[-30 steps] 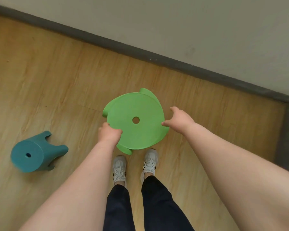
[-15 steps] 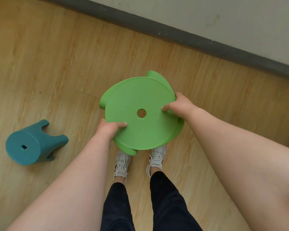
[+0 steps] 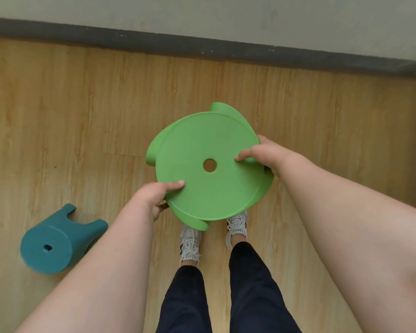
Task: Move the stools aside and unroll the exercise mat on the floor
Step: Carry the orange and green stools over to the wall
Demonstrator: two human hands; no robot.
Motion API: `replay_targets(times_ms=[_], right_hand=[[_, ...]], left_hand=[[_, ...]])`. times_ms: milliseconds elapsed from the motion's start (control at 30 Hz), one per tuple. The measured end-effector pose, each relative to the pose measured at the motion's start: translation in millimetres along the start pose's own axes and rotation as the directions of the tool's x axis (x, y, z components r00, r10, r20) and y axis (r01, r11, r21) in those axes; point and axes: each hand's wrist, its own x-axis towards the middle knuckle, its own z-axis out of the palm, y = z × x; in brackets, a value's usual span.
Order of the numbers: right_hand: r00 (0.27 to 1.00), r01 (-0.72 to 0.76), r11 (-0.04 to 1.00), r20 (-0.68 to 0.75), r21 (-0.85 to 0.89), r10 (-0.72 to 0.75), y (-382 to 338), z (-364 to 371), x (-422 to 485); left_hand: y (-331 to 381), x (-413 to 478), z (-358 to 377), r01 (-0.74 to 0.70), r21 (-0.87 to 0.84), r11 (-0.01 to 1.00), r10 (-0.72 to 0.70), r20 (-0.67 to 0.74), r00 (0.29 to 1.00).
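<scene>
Both hands grip a round green stool (image 3: 209, 169) above the white sneakers (image 3: 189, 241): left hand (image 3: 154, 198) and right hand (image 3: 264, 153) clamped on opposite seat edges. Teal stool (image 3: 55, 243) lies tipped left of it.

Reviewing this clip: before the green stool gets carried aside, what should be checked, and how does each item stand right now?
1. Left hand has a grip on the green stool rim: ok, thumb on top.
2. Right hand grips the opposite rim: ok.
3. Stool clear of the floor: cannot tell; the legs' ends are hidden.
4. Stool clear of the shoes: cannot tell; it overlaps them in view.
5. Teal stool out of the way: not ok, lying on its side at the left.
6. Mat ready: cannot tell, none in view.
</scene>
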Motion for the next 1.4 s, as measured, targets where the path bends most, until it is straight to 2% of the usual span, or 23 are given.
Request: replay_targets(times_ms=[300, 467, 633, 900, 1100, 1400], right_hand=[[0.996, -0.013, 0.956, -0.076, 0.292, 0.037, 78.1, -23.0, -122.6], [0.978, 0.016, 0.89, -0.192, 0.455, 0.08, 139.4, -46.1, -197.8], [0.946, 0.042, 0.757, -0.269, 0.652, 0.18, 233.4, -64.2, -268.2], [0.905, 0.111, 0.503, -0.296, 0.857, 0.305, 419.6, -82.3, -382.4], [0.845, 0.177, 0.334, -0.316, 0.926, 0.431, 571.2, -88.1, -469.2], [0.754, 0.282, 0.108, -0.29, 0.953, 0.59, 740.8, -83.2, -545.1]], left_hand=[[6.8, -108.3, 21.5, -0.18, 0.27, 0.946, 0.153, 0.117, 0.981], [0.4, -164.8, 68.2, -0.262, 0.476, 0.839, 0.179, 0.214, 0.96], [-33.4, -217.7, 145.3, -0.356, 0.635, 0.686, 0.177, 0.329, 0.928], [-161.1, -305.0, 285.3, -0.486, 0.786, 0.382, 0.145, 0.469, 0.871], [-295.7, -367.2, 382.2, -0.535, 0.823, 0.19, 0.028, 0.54, 0.841], [-463.0, -423.9, 493.4, -0.621, 0.784, -0.003, -0.174, 0.611, 0.772]])
